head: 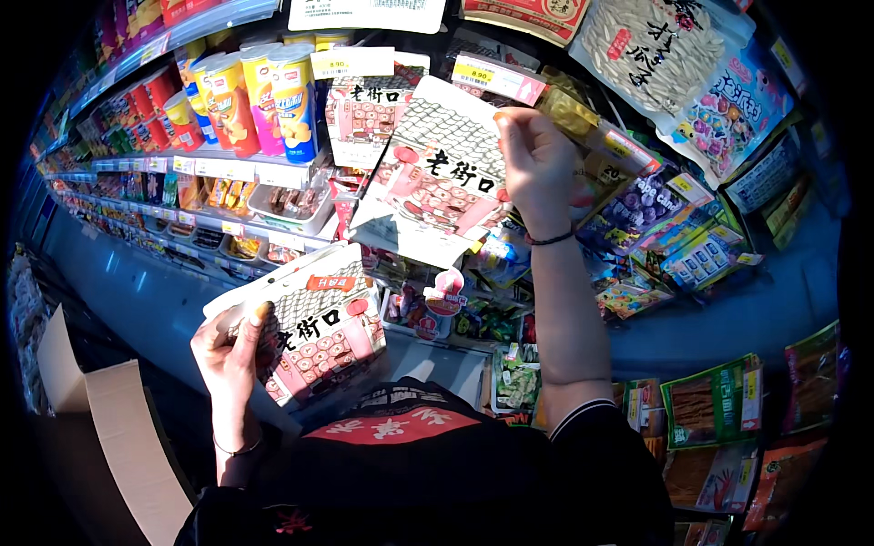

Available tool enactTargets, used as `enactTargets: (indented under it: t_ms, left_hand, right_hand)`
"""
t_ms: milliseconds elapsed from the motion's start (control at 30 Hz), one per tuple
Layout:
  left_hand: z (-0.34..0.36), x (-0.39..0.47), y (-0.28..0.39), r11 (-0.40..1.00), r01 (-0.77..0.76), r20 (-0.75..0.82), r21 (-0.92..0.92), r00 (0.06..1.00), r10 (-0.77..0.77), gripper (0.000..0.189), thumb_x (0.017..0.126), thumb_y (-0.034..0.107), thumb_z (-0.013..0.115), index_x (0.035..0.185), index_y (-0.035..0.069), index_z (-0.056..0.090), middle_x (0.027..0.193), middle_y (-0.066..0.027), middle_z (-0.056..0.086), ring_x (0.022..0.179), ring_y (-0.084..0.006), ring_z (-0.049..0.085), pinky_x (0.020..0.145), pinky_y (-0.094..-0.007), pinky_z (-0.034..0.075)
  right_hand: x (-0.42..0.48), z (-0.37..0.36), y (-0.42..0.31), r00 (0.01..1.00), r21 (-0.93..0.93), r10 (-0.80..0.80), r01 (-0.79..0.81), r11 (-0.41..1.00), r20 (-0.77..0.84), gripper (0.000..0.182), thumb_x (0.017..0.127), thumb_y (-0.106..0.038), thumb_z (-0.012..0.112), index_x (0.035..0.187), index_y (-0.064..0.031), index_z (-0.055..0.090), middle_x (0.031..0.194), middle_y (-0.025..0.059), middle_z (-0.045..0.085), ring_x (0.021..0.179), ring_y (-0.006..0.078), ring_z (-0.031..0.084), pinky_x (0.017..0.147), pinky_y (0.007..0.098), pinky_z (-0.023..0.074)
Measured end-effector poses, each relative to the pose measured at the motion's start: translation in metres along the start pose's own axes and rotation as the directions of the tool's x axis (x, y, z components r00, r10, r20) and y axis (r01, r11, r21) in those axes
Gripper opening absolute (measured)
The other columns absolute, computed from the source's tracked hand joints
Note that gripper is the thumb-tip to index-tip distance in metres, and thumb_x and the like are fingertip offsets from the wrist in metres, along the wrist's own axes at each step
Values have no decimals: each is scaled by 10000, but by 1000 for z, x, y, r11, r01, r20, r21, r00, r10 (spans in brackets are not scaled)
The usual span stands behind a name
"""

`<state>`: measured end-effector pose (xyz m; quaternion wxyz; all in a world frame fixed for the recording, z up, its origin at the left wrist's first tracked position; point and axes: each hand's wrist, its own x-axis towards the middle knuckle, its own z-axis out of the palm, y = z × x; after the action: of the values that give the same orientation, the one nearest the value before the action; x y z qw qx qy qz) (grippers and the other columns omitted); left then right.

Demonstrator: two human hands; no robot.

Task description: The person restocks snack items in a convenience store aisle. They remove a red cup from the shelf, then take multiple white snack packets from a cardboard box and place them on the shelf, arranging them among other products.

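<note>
My left hand (235, 358) grips a small stack of printed snack pouches (321, 334), low and left of centre, with the thumb on top and the fingers behind. A matching snack pouch (437, 184) is pinched at its upper right edge by my right hand (539, 160), above and to the right of the stack. Directly behind it a similar pouch (362, 112) hangs on the display under a price tag (351, 63). A second price tag (498, 78) sits close above my right hand.
Shelves with canister snacks (293, 102) and a tray of packaged snacks (293, 201) run along the left. Hanging candy bags (642, 208) and a large bag of seeds (655, 54) are at the right. An open cardboard box (130, 437) stands at the lower left.
</note>
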<state>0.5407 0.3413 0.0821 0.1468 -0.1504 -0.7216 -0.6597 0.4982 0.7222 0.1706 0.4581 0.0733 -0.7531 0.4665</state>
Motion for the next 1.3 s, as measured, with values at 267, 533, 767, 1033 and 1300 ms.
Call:
enactTargets:
  t_ms: [267,533,767,1033,1300]
  left_hand:
    - [-5,44,-31,999,-27,60,19,998,26,147,880,51,723,990,-47,717,884,-50,698,810,-96,611,756,-233,461]
    - [12,61,-21,998,-50,152,30,987,45,155,861,81,743,953,-43,730,803,-74,712,732,-107,617,691,-256,468]
    - [33,67,-11,994,-105,302,33,949,90,160,862,95,742,956,-34,736,794,-90,724,694,-124,639,669,-269,482]
    - [54,63,-20,989,-138,416,-48,898,145,113,853,44,735,931,-38,729,740,-77,705,642,-113,623,606,-257,473]
    - [61,61,-25,984,-169,406,-56,896,177,105,859,54,735,915,-34,729,679,-64,672,599,-113,601,564,-258,449]
  right_hand:
    - [20,20,76,976,51,209,-206,977,-66,149,947,-120,639,970,22,677,728,-23,611,650,30,513,590,206,419]
    - [31,20,87,949,-226,-205,150,963,-241,123,925,-111,662,999,-15,686,905,73,675,808,173,622,724,301,484]
    - [38,12,79,887,-341,-373,274,899,-272,119,879,-46,676,991,-6,688,906,85,659,864,197,640,751,297,490]
    - [41,21,74,955,-211,-217,174,962,-203,107,864,-24,670,965,8,690,924,107,666,828,183,665,737,302,517]
    - [50,19,73,948,-231,-247,199,952,-202,100,883,-58,668,963,1,683,903,100,691,825,190,670,741,315,517]
